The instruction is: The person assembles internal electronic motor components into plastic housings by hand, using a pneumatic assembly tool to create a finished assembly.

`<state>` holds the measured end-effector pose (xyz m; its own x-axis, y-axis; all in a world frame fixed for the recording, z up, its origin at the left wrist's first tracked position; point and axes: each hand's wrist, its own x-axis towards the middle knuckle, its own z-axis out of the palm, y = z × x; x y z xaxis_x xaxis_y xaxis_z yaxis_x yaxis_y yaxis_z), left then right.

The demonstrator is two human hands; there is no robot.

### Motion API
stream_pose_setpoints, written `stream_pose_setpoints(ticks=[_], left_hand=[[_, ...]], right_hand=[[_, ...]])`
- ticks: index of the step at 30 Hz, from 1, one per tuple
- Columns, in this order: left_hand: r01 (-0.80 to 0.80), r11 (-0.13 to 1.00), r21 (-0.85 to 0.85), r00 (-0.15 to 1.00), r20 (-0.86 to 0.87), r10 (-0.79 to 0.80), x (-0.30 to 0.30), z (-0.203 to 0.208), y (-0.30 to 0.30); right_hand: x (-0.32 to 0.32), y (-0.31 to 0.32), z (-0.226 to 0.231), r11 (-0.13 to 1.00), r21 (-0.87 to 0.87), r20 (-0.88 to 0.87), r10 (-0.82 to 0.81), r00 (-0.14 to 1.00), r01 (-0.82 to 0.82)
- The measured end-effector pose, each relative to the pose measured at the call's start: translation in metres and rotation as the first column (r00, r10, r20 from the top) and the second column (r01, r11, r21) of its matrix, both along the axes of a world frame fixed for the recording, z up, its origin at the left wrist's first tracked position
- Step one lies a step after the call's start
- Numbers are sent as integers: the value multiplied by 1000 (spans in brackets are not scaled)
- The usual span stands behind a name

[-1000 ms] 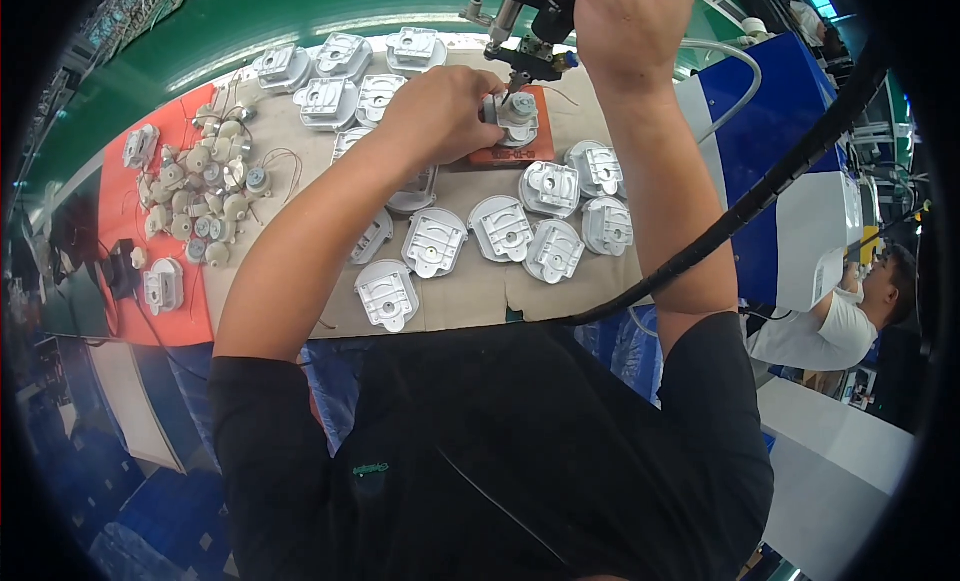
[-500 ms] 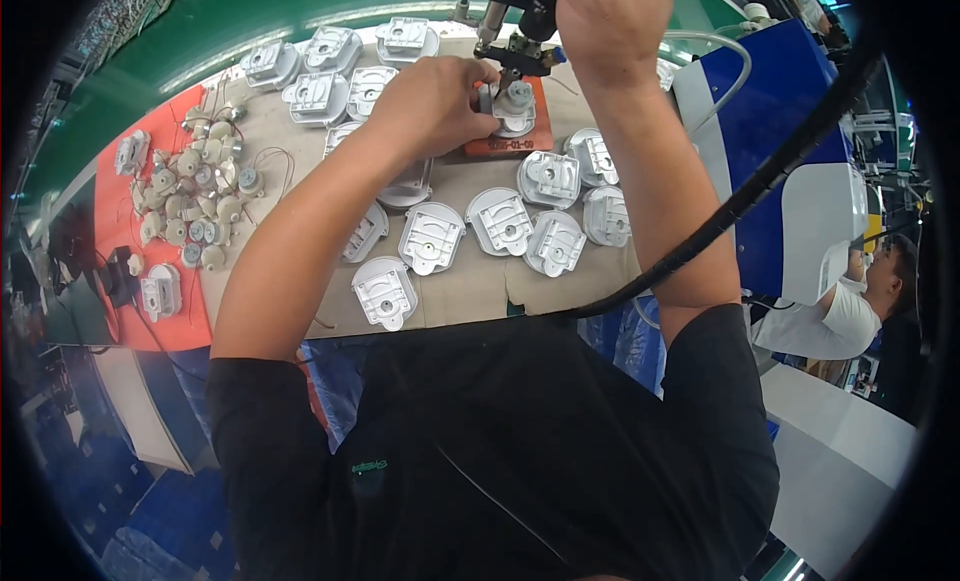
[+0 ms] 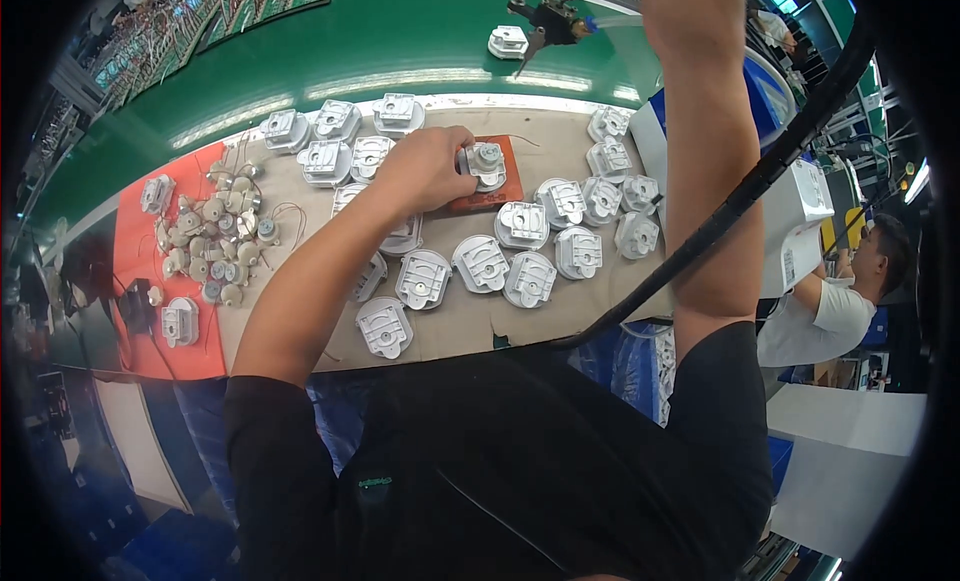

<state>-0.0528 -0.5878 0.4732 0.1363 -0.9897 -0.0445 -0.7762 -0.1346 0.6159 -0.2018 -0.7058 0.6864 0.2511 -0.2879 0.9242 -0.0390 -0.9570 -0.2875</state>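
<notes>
My left hand is closed around the side of a white plastic housing. A small round motor sits on top of that housing. Both rest on a red-orange block on the bench. My right forearm stretches up past the upper edge of the picture, so the hand itself is out of sight. Left of that forearm hangs a dark tool head with a blue fitting, above and apart from the housing.
Several more white housings lie around the block on the tan bench cover. Loose wired motors are heaped on an orange mat at left. A green conveyor belt carries one housing. A black hose crosses by my right arm. Another person is at right.
The tool head has lifted off the motor and housing. My right hand has risen out of the picture. My left hand stays on the housing, and the whole view has shifted.
</notes>
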Motion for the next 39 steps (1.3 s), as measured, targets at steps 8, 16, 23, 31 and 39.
stream_pose_setpoints(ticks=[8,16,23,31,39], left_hand=[[-43,996,-79,996,-85,36,5,-6,5],[-204,948,-245,921,-375,101,20,32,47],[-662,583,-472,734,-565,376,47,61,211],[-907,-310,-284,-89,-591,802,32,-52,508],[-693,-409,593,-699,-415,583,-16,-355,551]], right_hand=[[-49,28,-122,973,81,88,210,974,-217],[5,-98,-205,671,618,-672,179,718,411],[89,-237,-280,758,486,-718,63,693,435],[116,-318,-311,695,587,-715,203,668,416],[79,-312,-283,563,631,-763,327,557,533]])
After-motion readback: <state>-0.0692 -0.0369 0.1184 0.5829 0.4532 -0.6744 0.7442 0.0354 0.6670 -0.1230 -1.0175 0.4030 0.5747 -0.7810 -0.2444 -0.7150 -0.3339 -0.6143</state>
